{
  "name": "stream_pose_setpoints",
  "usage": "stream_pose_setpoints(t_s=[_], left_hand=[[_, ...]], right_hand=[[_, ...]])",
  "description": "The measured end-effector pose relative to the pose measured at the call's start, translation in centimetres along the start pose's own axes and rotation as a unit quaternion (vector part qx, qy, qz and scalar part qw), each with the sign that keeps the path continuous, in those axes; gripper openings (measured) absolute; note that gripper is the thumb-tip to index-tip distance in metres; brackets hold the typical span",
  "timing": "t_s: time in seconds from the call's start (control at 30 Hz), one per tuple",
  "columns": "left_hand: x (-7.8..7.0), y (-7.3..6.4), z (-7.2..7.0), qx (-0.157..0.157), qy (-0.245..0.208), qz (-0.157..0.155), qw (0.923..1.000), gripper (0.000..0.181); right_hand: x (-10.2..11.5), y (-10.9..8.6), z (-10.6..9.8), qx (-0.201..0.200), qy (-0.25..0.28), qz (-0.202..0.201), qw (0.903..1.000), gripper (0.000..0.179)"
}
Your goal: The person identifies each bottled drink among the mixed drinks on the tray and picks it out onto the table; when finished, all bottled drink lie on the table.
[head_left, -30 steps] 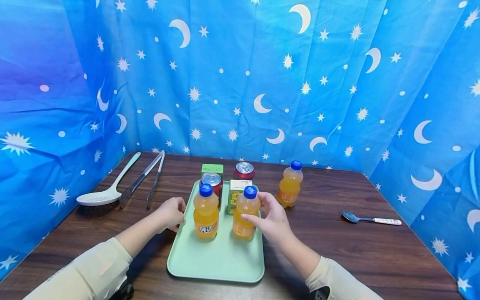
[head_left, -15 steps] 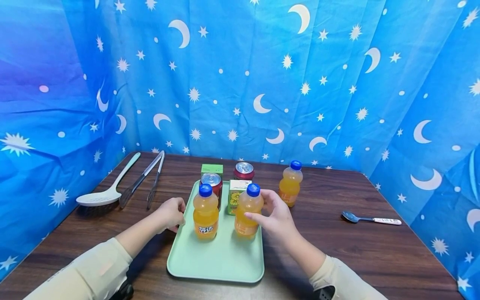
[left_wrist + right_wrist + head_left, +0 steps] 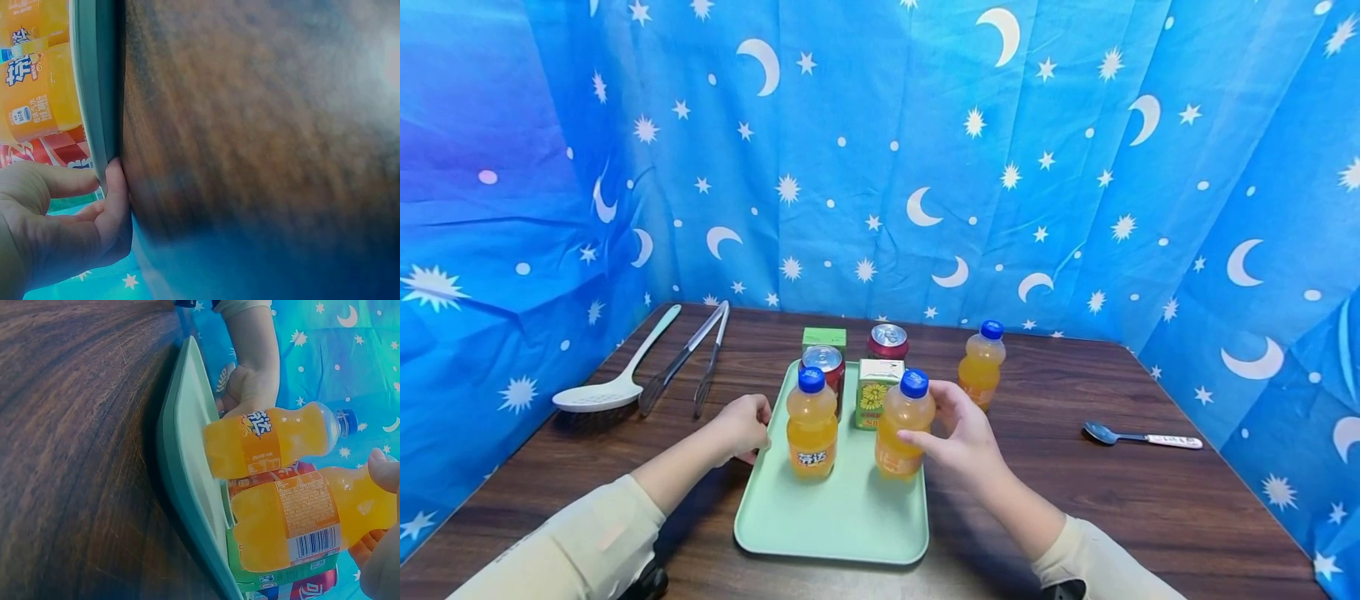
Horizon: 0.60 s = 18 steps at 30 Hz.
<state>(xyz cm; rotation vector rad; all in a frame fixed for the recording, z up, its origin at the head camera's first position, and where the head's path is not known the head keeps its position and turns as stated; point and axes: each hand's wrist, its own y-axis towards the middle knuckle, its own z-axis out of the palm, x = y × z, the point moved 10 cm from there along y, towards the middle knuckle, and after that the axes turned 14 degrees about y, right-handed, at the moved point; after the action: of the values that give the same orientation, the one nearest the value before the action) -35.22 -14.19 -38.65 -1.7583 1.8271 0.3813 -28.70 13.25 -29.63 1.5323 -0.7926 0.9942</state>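
Observation:
My left hand (image 3: pixel 741 427) pinches the left rim of a pale green tray (image 3: pixel 831 525); in the left wrist view, its thumb and fingers grip the tray edge. My right hand (image 3: pixel 962 437) holds a blue-capped bottle of orange soda (image 3: pixel 895 415) upright over the tray's right side. In the right wrist view the held bottle (image 3: pixel 259 519) has its barcode showing; whether its base touches the tray I cannot tell. A second orange soda bottle (image 3: pixel 812 421) stands on the tray to the left. Behind the bottles are a red can (image 3: pixel 824 360) and a green drink carton (image 3: pixel 871 400).
Another green carton (image 3: pixel 824 337) and red can (image 3: pixel 889 337) stand at the tray's far end. A third orange soda bottle (image 3: pixel 981 367) is on the table beyond my right hand. A skimmer (image 3: pixel 602 393) and tongs (image 3: pixel 688 358) lie left, a spoon (image 3: pixel 1138 438) right.
My right hand and the bottle it holds have shifted slightly to the right, uncovering more of the green carton behind. My left hand has stayed at the tray rim.

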Motion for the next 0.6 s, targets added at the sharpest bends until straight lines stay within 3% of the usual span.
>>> stream_pose_setpoints(t_s=[0.2, 0.6], left_hand=[[0.0, 0.0, 0.0, 0.001, -0.004, 0.001, 1.0000, 0.025], [0.1, 0.1, 0.1, 0.005, 0.001, -0.002, 1.0000, 0.026]], right_hand=[[0.6, -0.4, -0.3, 0.005, -0.003, -0.010, 0.9999, 0.054], [1.1, -1.0, -1.2, -0.005, -0.020, 0.007, 0.9998, 0.057]])
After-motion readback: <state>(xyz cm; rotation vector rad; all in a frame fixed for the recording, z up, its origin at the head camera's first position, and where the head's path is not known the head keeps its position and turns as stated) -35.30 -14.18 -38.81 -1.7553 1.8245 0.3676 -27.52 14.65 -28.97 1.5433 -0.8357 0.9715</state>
